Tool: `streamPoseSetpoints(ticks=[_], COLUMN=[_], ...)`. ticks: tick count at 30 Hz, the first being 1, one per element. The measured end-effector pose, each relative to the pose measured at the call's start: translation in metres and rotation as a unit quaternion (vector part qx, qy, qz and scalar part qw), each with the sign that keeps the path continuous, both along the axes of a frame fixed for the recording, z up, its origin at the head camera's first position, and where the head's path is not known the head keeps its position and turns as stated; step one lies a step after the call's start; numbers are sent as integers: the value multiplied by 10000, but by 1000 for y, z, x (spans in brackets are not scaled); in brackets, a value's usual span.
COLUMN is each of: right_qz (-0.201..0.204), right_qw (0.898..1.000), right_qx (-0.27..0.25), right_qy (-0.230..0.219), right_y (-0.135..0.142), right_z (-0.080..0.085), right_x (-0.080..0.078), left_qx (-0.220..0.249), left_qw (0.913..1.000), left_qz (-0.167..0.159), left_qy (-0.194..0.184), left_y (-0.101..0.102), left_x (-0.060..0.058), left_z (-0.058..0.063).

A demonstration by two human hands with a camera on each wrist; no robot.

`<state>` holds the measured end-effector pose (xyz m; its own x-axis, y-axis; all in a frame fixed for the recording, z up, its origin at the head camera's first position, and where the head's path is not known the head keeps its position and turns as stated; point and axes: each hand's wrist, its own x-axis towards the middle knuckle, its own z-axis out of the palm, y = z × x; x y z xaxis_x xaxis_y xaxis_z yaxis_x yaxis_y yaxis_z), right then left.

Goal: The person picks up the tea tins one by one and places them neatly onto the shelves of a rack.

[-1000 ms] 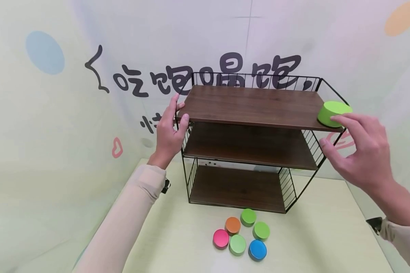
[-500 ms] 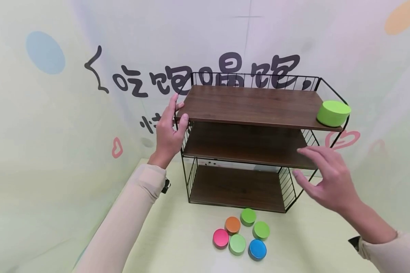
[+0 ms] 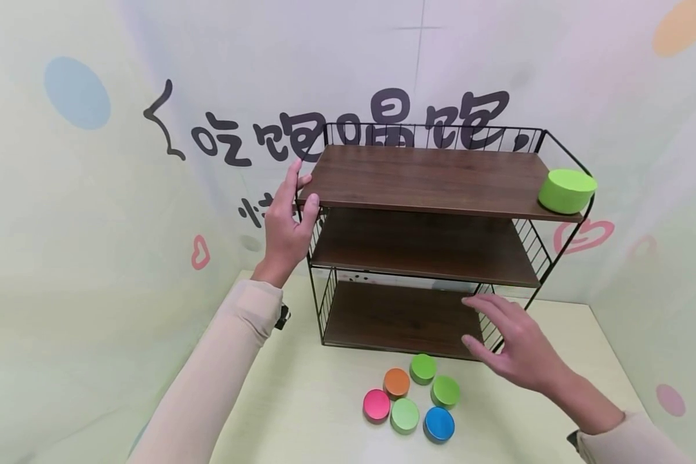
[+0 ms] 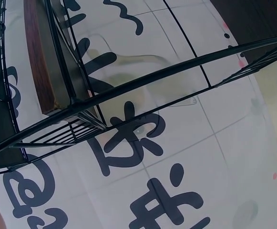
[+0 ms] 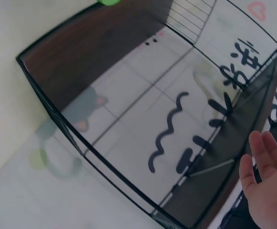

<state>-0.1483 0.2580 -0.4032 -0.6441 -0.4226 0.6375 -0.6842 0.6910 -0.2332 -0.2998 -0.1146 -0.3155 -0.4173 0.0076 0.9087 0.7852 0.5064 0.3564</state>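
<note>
A three-tier shelf rack point(image 3: 423, 183) with dark wood boards and a black wire frame stands on the table. My left hand point(image 3: 284, 235) holds its upper left corner, fingers along the side rail and thumb at the board's front edge. On the top board's right front corner sits a green cylinder point(image 3: 567, 192). My right hand point(image 3: 516, 341) hovers in front of the rack's lower right side, holding nothing, fingers loosely bent. Before the rack lie a green cylinder point(image 3: 423, 368), another green cylinder point(image 3: 445, 390), a pale green one point(image 3: 405, 415), an orange one point(image 3: 396, 383), a pink one point(image 3: 377, 405) and a blue one point(image 3: 439, 424).
The pale table point(image 3: 301, 399) extends around the rack. Behind it hangs a light wall covering point(image 3: 255, 51) with dark lettering and coloured shapes. The rack's wire side panel point(image 3: 533, 248) rises on the right, between the boards.
My right hand has let go of the green cylinder on the top board and moved down and left towards the lower tier. The left hand has stayed at the rack's corner.
</note>
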Motion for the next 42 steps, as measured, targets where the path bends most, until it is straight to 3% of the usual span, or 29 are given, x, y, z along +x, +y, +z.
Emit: streamPoseSetpoints(ticks=[9,18,29,36,42], right_qz=[34,146,36,-169,-154], right_qw=[9988,9971,9895,9776,9761], right_qx=[175,427,640,636,738], right_qy=[-453,-608,-1296,-1999,-2039], right_y=[-9,-18,-32,-38,-39], right_z=[-31,-67,-112,-128,-140], right_x=[7,16,28,36,41], left_qx=[34,34,78,101,104], left_qw=[10000,10000,9999,9998,9998], left_qz=[34,1,-2,40,38], left_qy=[18,42,106,146,133], left_y=[1,2,2,3,3], left_x=[1,1,-1,-1,-1], left_z=[-1,-2,-2,-2,-2])
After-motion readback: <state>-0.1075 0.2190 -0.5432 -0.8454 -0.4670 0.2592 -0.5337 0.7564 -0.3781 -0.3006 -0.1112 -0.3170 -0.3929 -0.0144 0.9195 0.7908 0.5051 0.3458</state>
